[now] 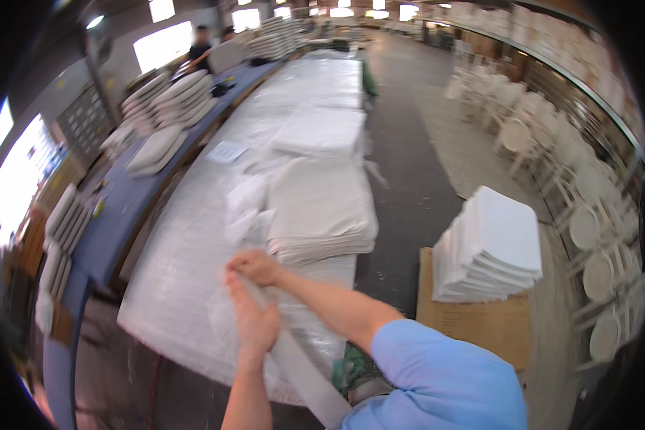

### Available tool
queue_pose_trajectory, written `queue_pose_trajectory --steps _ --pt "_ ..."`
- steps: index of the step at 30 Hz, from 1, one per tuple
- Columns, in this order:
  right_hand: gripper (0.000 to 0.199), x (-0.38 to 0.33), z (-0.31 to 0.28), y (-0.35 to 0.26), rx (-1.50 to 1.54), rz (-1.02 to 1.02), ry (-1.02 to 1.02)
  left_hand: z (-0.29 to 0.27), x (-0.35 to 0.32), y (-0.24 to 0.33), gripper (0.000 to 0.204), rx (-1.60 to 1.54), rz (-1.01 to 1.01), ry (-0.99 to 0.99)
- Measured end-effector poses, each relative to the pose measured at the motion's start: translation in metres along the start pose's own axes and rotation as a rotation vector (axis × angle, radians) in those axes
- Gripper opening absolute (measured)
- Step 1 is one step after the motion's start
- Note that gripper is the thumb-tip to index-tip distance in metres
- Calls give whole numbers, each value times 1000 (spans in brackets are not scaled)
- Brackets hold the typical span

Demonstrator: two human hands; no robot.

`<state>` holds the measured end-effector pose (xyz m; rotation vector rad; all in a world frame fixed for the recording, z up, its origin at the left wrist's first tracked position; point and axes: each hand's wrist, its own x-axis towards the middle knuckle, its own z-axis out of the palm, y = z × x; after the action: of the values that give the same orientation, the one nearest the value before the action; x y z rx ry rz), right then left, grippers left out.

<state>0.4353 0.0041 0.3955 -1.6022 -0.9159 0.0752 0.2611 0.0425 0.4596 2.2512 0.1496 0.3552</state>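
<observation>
A long off-white cloth piece (301,373) runs from my hands down toward my body at the lower edge. My left hand (256,324) is around its upper part, fingers long and close together, thumb toward the right. Just above, my right hand (256,267) is closed in a pinch at the cloth's top end, reaching across from the right. Motion blur softens both hands, and the fingertips' exact hold is partly hidden. Beyond them lies a stack of off-white fabric covers (319,204), with crumpled thin white material (247,204) at its left side.
The long table (172,287) has a shiny plastic covering. Left is a blue-topped bench (115,229) with piled cushions (183,100), and a person (201,50) farther back. White foam pads (491,236) stand stacked on cardboard (473,322) at right, near rows of pale chairs (598,276).
</observation>
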Motion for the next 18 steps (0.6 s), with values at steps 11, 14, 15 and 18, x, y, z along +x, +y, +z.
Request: queue_pose_trajectory --steps 11,14,15,18 --pt "68 -208 -54 75 -433 679 -378 -113 44 -137 69 -415 -342 46" --pt "95 -302 -39 71 179 1599 -426 -162 16 -174 68 -501 -584 143" --pt "96 -304 -32 57 427 1732 -458 -184 -5 -182 67 -479 -643 209" --pt "87 -340 -13 42 1360 1330 -323 -173 -53 -205 65 -495 -798 223"
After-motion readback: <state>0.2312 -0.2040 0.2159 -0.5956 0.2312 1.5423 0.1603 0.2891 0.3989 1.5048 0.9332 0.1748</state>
